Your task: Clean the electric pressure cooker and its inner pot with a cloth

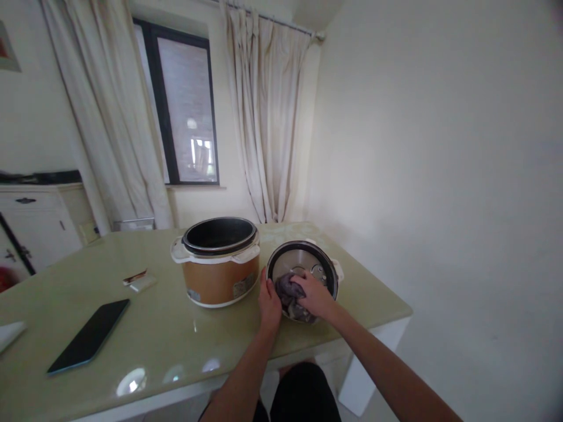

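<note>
A round pressure cooker lid [285, 262] is tilted up near the table's right end, its metal inner side facing me. My left hand [269, 303] grips the lid's left rim. In my right hand [317, 298] is a bunched grey-purple cloth [290, 293], pressed against the lower part of the lid's inner side. The fingertips of that hand are partly sunk in the cloth. Left of the lid stands the orange-brown and white electric pressure cooker [222, 278], upright and without its lid, its dark inner pot [220, 233] showing.
A dark tablet [90, 337] lies on the glossy green table [153, 252] at the left. Beyond it is a small white and brown packet [142, 283]. A white object [11, 334] shows at the left edge. The wall [440, 176] rises at the right.
</note>
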Available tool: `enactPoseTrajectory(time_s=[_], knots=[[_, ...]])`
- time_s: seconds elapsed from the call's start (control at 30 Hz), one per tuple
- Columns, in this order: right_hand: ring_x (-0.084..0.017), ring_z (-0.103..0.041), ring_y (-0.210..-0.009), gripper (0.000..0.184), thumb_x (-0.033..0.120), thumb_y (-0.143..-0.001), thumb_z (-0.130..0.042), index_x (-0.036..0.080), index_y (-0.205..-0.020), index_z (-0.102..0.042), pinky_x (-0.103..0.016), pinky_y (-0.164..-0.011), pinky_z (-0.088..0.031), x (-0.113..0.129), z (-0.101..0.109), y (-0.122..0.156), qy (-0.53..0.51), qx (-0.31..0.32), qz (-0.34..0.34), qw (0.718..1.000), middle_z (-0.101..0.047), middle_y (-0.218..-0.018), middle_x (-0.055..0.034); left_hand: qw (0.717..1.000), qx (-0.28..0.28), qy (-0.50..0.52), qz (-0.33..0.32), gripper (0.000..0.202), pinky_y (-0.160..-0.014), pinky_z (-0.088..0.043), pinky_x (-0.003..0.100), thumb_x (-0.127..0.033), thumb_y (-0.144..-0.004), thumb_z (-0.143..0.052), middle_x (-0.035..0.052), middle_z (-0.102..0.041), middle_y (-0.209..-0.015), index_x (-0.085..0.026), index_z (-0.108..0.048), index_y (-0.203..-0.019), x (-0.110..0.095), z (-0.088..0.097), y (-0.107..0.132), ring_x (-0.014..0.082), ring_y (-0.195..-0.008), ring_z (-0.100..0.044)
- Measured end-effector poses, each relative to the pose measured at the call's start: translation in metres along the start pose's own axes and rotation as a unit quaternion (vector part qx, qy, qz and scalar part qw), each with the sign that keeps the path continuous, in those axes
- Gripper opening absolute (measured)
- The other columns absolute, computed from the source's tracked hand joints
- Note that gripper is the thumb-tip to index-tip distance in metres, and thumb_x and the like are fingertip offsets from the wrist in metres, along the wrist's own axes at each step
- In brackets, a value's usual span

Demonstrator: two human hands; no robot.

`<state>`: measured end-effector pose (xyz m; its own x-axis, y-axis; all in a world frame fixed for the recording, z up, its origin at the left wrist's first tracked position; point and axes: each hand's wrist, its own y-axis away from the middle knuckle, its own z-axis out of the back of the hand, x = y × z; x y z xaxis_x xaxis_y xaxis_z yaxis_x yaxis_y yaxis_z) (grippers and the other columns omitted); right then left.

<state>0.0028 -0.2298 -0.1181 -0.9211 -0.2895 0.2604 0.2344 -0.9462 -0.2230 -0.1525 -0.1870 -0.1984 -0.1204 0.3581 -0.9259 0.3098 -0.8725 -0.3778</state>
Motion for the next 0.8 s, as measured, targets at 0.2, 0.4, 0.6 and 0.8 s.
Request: enactPoseTrajectory(time_s=[0.2, 0.4, 0.6, 0.8], knots=[[-0.033, -0.055, -0.125, 0.048, 0.016, -0.093, -0.061, 0.027, -0.14, -0.059, -0.036, -0.091, -0.05, -0.011, 0.041, -0.027, 0.157, -0.106, -0.155, 0.97, -0.051, -0.136, -0.0155, 1.0, 0.006, 0.005, -0.005, 0.054, -0.13, -0.033, 0.04, -0.039, -0.108, -0.035, 0.0139, -0.055, -0.16, -0.017, -0.05, -0.155, 0.0, -0.003, 0.001, 0.0225, -0.153, -0.046], [-0.028, -0.061, -0.116, 0.051, 0.029, -0.092, -0.066, 0.025, -0.142, -0.056, -0.033, -0.091, -0.05, 0.035, 0.003, -0.055, 0.067, -0.118, -0.11, 0.985, -0.052, -0.139, -0.0136, 1.0, 0.014, 0.011, -0.002, 0.055, -0.129, -0.033, 0.04, -0.042, -0.109, -0.033, 0.0137, -0.053, -0.161, -0.018, -0.049, -0.156, 0.002, -0.003, 0.002, 0.0219, -0.153, -0.046], [-0.021, -0.063, -0.111, 0.053, 0.014, -0.082, -0.067, 0.028, -0.134, -0.065, -0.029, -0.094, -0.048, 0.03, -0.015, -0.02, -0.01, -0.008, 0.009, 1.0, -0.056, -0.13, -0.008, 1.0, -0.001, 0.016, 0.013, 0.053, -0.128, -0.035, 0.041, -0.04, -0.109, -0.034, 0.0132, -0.055, -0.16, -0.019, -0.05, -0.155, 0.006, 0.0, -0.001, 0.0224, -0.152, -0.046], [-0.023, -0.059, -0.113, 0.049, 0.006, -0.083, -0.064, 0.032, -0.123, -0.073, -0.028, -0.088, -0.049, -0.013, 0.029, 0.004, 0.082, 0.049, 0.032, 0.995, -0.059, -0.127, -0.0055, 1.0, 0.007, 0.01, -0.002, 0.051, -0.128, -0.035, 0.042, -0.034, -0.107, -0.037, 0.0122, -0.057, -0.158, -0.02, -0.052, -0.154, 0.007, -0.004, -0.004, 0.0227, -0.151, -0.048]])
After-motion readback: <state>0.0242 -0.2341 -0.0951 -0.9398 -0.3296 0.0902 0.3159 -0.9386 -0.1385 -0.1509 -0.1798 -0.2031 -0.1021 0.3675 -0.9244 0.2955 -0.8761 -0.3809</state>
